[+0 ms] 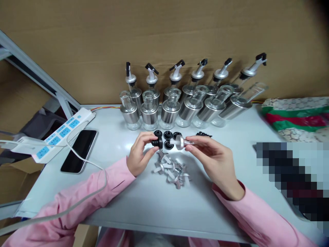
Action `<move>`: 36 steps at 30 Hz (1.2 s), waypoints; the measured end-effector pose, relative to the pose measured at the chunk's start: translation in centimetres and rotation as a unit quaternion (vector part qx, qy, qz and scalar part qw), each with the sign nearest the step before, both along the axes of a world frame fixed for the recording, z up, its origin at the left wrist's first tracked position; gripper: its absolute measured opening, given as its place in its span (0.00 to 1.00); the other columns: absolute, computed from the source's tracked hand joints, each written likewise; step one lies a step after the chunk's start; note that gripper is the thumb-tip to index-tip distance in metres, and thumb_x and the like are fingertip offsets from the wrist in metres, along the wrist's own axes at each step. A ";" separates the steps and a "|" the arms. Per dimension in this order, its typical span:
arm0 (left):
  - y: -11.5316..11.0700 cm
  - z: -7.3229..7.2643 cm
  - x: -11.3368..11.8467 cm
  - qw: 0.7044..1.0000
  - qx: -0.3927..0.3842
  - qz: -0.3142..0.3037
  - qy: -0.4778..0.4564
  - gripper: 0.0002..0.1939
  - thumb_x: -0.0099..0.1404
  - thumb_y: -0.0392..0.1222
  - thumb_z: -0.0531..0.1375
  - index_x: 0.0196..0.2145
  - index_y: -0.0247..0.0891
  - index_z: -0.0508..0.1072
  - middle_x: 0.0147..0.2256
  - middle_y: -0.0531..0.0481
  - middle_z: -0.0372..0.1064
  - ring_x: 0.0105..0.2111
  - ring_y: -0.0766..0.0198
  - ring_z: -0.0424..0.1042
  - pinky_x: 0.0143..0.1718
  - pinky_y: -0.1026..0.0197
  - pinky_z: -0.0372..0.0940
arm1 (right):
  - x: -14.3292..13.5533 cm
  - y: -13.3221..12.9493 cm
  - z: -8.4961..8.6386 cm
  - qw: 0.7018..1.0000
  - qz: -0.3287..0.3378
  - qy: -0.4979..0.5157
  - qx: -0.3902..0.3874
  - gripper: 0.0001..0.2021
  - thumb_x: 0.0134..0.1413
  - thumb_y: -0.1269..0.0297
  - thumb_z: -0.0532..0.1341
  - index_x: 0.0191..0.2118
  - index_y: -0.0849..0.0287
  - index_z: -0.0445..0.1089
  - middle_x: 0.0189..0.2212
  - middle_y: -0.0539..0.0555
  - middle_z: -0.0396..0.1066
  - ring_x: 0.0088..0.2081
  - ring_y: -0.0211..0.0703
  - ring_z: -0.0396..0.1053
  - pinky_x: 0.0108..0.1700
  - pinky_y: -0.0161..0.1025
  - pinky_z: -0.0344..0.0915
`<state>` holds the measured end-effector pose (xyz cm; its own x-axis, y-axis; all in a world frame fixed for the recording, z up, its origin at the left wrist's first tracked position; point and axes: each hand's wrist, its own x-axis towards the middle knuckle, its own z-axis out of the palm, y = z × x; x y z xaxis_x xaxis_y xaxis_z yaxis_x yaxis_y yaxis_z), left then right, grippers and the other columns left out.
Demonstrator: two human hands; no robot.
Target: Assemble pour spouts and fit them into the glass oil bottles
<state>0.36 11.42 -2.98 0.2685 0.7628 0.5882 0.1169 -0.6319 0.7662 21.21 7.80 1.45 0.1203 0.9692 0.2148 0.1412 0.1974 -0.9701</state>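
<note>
Between thumb and fingers my left hand (140, 154) pinches a black ribbed stopper (159, 142), tipped sideways. My right hand (214, 157) grips a silver pourer top (180, 142) by its spout end, its pale tube pointing left toward the stopper; a gap separates the two. Behind and below them several black stoppers (168, 134) lie together on the table. Nearer to me is a loose pile of silver pourer tops (171, 168). A small cluster of black parts (204, 134) sits just beyond my right fingers.
Open glass-and-steel bottles (171, 111) stand in a row, with pourer-topped bottles (175, 77) behind them against cardboard. At left are a power strip (60, 135), a phone (79, 151) and a white cable (84, 159) across my left sleeve. A patterned bag (295, 116) lies right.
</note>
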 end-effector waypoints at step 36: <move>-2.2 3.4 0.7 0.992 0.114 -0.023 0.049 0.08 0.64 0.31 0.59 0.42 0.34 0.71 0.36 0.43 0.72 0.36 0.64 0.73 0.37 0.64 0.71 | -0.7 -1.4 1.0 0.984 0.113 -0.065 0.123 0.07 0.45 0.74 0.67 0.30 0.54 0.78 0.28 0.54 0.80 0.29 0.47 0.77 0.32 0.39 0.76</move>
